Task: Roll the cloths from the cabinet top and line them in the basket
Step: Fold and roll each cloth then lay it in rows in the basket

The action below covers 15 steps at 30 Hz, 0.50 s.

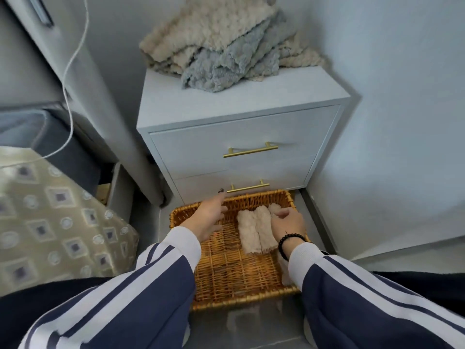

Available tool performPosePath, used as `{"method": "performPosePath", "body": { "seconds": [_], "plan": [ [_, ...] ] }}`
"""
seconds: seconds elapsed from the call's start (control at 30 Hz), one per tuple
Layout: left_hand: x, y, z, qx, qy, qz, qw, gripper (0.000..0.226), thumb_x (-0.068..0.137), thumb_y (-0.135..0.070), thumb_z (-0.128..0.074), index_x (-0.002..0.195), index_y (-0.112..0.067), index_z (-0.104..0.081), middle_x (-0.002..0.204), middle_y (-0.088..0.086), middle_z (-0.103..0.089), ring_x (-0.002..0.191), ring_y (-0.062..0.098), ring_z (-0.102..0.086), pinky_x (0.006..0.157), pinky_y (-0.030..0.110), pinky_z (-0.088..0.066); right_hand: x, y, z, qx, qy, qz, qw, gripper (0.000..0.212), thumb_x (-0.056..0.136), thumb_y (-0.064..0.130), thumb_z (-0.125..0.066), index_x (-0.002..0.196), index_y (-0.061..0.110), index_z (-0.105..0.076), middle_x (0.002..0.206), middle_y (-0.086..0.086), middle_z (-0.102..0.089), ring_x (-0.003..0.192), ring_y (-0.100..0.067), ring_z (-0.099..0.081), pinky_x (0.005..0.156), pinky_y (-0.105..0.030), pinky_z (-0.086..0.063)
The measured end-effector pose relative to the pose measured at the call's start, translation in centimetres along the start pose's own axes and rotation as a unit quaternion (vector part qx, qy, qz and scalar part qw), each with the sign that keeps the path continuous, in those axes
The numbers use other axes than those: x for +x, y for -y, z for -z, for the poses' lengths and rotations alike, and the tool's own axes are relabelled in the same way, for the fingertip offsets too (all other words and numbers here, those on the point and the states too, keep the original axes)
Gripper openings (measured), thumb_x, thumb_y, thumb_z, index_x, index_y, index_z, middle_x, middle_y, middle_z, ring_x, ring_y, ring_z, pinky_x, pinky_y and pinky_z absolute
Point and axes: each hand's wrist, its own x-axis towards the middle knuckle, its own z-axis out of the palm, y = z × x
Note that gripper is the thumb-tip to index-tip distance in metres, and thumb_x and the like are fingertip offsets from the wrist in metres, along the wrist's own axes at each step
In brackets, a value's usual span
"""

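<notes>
Wicker basket [226,273] on the floor, directly in front of the cabinet [234,109]. Weave is honey-coloured, rectangular, low-walled, open lattice bottom.

Right hand [288,224] inside the basket at its right side, fingers curled down onto a rolled cream cloth [274,210] against the right wall; most of that roll is hidden under the hand and wrist. Dark beaded bracelet [289,244] on that wrist. Two more rolled cloths [256,230] lie just left of the hand, side by side and touching, long axes running front to back. Texture fluffy, nubbly; shape loosely cylindrical.

Left hand [210,217] over the basket's far-left corner, fingers extended and relaxed, grasping nothing. Both sleeves navy with white stripes and white ribbed cuffs.

Behind the basket: cabinet pale grey-white, boxy, two drawer fronts with slim brass bar handles [250,149]. On the cabinet top, a loose heap of unrolled cloths [221,46], cream and grey-blue, shaggy, crumpled.
</notes>
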Motion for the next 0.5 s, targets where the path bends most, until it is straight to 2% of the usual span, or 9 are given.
{"method": "performPosePath", "body": {
  "seconds": [0.17,0.3,0.4,0.47,0.5],
  "plan": [
    [-1.5,0.3,0.2,0.009,0.006,0.003,1.0,0.059,0.101,-0.045,-0.035,0.149,-0.012,-0.03,0.147,0.01,-0.043,0.136,0.027,-0.038,0.109,0.046,-0.032,-1.3,-0.1,0.4,0.002,0.024,0.012,1.0,0.013,0.084,0.005,-0.054,0.085,0.018,-0.058,0.109,-0.01,-0.061,0.098,-0.028,-0.055,0.082,-0.03,-0.042],
    [-0.3,1.3,-1.0,0.02,0.014,0.032,0.999,0.056,0.102,-0.04,-0.037,0.149,-0.01,-0.03,0.146,0.01,-0.043,0.134,0.027,-0.04,0.107,0.044,-0.034,-1.0,-1.3,-0.7,-0.02,0.047,-0.011,0.999,0.017,0.083,0.008,-0.055,0.095,0.018,-0.062,0.108,-0.007,-0.062,0.087,-0.023,-0.052,0.077,-0.028,-0.042],
    [1.2,1.9,-2.3,0.031,0.027,0.042,0.998,0.047,0.102,-0.032,-0.042,0.143,-0.009,-0.038,0.132,0.003,-0.052,0.123,0.022,-0.047,0.104,0.042,-0.036,-0.1,-2.0,-1.7,-0.055,0.072,-0.024,0.996,0.016,0.085,0.012,-0.056,0.098,0.02,-0.061,0.109,-0.007,-0.063,0.098,-0.027,-0.057,0.086,-0.03,-0.047],
    [2.8,2.5,-3.2,0.038,0.027,0.055,0.997,0.043,0.1,-0.029,-0.047,0.138,-0.01,-0.045,0.114,-0.002,-0.055,0.112,0.018,-0.05,0.096,0.038,-0.041,0.7,-2.5,-2.7,-0.091,0.117,-0.021,0.989,0.019,0.088,0.014,-0.056,0.106,0.02,-0.059,0.114,-0.005,-0.061,0.106,-0.026,-0.056,0.085,-0.025,-0.045],
    [4.0,3.0,-3.6,0.04,0.026,0.069,0.996,0.042,0.098,-0.028,-0.049,0.136,-0.01,-0.047,0.113,-0.002,-0.056,0.111,0.018,-0.052,0.09,0.036,-0.044,1.2,-2.9,-3.4,-0.11,0.139,-0.017,0.984,0.025,0.088,0.014,-0.056,0.113,0.019,-0.057,0.118,-0.004,-0.059,0.11,-0.024,-0.055,0.085,-0.022,-0.043]
  ]
}}
